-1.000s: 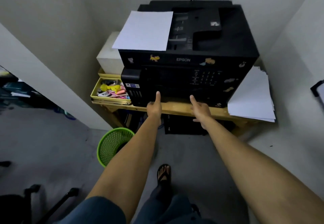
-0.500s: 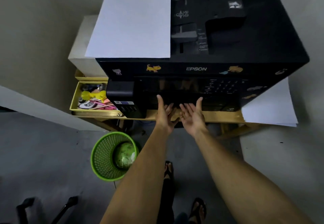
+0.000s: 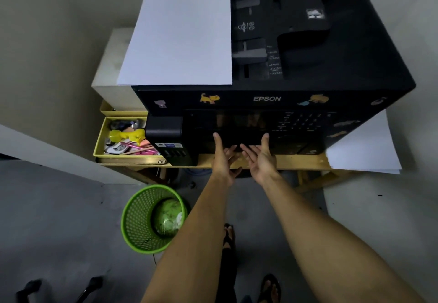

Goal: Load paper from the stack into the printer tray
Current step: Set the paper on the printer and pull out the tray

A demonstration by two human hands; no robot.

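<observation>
Tray: we see it not yet pulled out, at the printer [image 3: 272, 99] front just past our fingertips.
Paper: stack [image 3: 362, 146] on the desk [image 3: 303, 161], right of our right hand [image 3: 262, 158]; none loaded.
Hands: left hand [image 3: 224, 158] and right palm-up, fingers straight, grasping nothing, reaching under the front edge.
Left: open tray, load.

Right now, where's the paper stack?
Head view, right side: the paper stack lies on the wooden table, against the printer's right flank, partly overhanging the table edge.
</observation>
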